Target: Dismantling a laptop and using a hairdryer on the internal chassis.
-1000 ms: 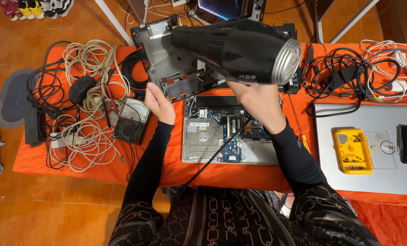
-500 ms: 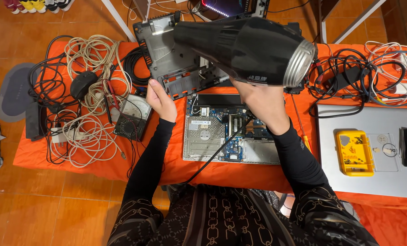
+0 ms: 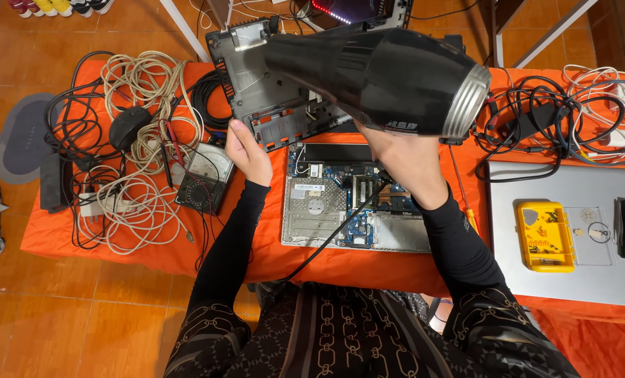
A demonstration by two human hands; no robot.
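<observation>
head view: right hand (image 3: 400,157) gripping hair dryer (image 3: 375,80) shifted right; left hand (image 3: 248,150) pinched the laptop cover (image 3: 270,91), unchanged.

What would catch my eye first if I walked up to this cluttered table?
A big black hair dryer, raised in the right hand above an opened laptop with bare circuit boards. The left hand holds a dark plastic cover panel, and pale cables sprawl over the orange cloth.
</observation>
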